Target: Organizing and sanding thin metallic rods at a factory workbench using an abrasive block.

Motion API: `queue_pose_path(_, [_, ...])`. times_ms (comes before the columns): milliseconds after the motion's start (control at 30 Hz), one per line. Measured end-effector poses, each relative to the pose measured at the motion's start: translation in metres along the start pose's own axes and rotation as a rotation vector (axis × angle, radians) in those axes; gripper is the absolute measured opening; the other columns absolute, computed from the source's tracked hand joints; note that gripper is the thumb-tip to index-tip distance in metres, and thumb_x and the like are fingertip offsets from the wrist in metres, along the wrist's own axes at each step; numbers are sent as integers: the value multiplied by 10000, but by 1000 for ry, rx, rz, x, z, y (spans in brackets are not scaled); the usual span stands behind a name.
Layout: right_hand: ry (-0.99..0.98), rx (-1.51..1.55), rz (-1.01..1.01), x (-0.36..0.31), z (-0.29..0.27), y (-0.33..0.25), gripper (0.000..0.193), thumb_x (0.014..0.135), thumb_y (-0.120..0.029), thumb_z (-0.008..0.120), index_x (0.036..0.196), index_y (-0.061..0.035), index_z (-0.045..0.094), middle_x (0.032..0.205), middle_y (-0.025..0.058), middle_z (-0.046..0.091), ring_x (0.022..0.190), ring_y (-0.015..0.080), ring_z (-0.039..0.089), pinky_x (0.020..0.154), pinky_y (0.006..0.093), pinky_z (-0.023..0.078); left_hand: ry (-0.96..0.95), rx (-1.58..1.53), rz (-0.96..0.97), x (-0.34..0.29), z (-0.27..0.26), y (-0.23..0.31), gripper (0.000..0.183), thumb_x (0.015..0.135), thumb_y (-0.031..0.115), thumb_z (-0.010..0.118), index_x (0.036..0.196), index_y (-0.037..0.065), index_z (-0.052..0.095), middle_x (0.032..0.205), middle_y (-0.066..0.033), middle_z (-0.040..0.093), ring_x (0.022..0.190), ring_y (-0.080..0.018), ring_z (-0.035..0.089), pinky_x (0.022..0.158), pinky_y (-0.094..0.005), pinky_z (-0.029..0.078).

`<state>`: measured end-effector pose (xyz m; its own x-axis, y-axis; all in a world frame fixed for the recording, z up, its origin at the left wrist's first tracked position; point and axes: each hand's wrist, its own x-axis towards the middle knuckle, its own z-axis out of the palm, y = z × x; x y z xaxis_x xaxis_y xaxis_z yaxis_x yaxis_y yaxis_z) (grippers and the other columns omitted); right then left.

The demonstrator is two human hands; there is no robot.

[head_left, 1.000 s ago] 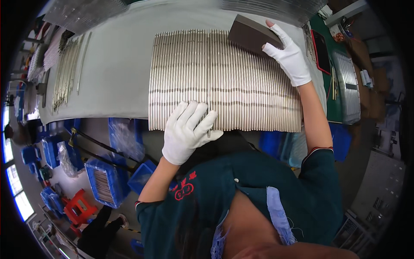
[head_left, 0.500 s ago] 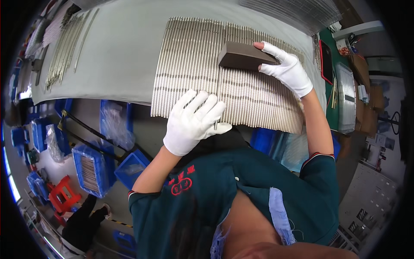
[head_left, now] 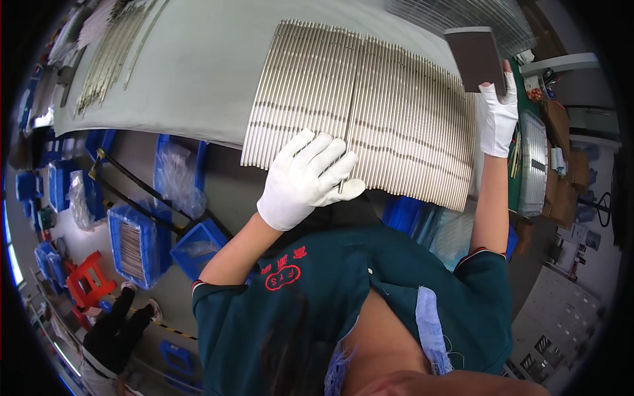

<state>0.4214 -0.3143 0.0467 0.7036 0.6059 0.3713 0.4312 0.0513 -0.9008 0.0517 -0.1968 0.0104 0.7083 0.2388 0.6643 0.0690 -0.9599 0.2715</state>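
A wide row of thin silver metal rods point(head_left: 409, 125) lies side by side on the pale table, split by a narrow dark gap. Over the near ends of the rods beside that gap rests my left hand point(head_left: 307, 178), in a white glove, its fingers spread and laid on top. Its thumb sticks out at the near edge, with a rod end showing beside it. My right hand point(head_left: 498, 119), gloved with bare thumb and fingertip, grips a dark brown rectangular block point(head_left: 475, 61) by its lower end. The block is tilted up beyond the rods' far right corner.
More loose rods point(head_left: 112, 66) lie at the table's far left. A clear plastic tray point(head_left: 462, 20) is at the back right. Blue crates point(head_left: 135, 247) and a red stool point(head_left: 91, 280) stand on the floor at left, near another person point(head_left: 112, 340).
My right hand has lifted the dark block off the rods and moved it right, tilting it upright. My left hand remains on the rods' near ends. The view has shifted slightly.
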Motion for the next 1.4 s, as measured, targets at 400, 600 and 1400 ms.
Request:
queue_pose_path(400, [382,-125,-83,23,-27,65,696,1008,-154,808,1609,-20,484,1494,111,620,1295,196,633,1129,330,492,-188,10,-20,4,-12,2,380,801,373,804,1014,83,681,1016,-18,629,901,-198,599,826,-356,508])
queue_pose_path(600, [309,-78,-47,19,-18,59,703,1004,-156,813,1626,-76,497,1449,89,660,1273,176,642,1115,315,492,-159,17,4,5,-9,1,422,819,412,792,1027,68,661,1005,-38,625,873,-223,615,774,-369,512])
queue_pose_path(1400, [-891,506,684,-98,99,-92,725,1068,-134,670,1717,-92,349,1243,80,748,1056,96,635,958,281,544,-3,-157,111,49,-13,50,285,831,321,911,1038,171,784,688,54,531,653,-133,628,588,-329,483])
